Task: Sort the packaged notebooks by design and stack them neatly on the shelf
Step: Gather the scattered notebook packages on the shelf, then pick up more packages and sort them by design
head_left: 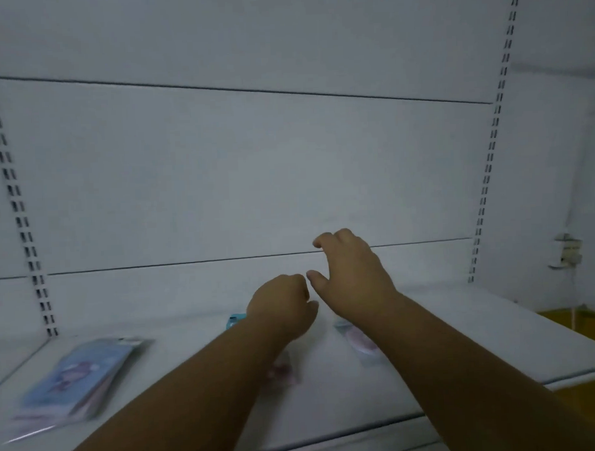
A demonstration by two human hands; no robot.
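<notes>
A stack of packaged notebooks [77, 381] with a blue cover lies on the white shelf [181, 408] at the left. Two more packaged notebooks sit mid-shelf, mostly hidden by my arms: one with a teal corner and pink design [281, 372] under my left forearm, another pale pink one [359, 341] beside my right forearm. My left hand [281, 300] is curled into a fist above the shelf, holding nothing visible. My right hand [350, 267] hovers higher with fingers bent and thumb apart, empty. The picture is blurred.
The white back panel [240, 176] rises behind the shelf, with slotted uprights at left [19, 214] and right [488, 164]. A yellow surface [576, 316] and a wall socket with cable [567, 251] lie to the far right.
</notes>
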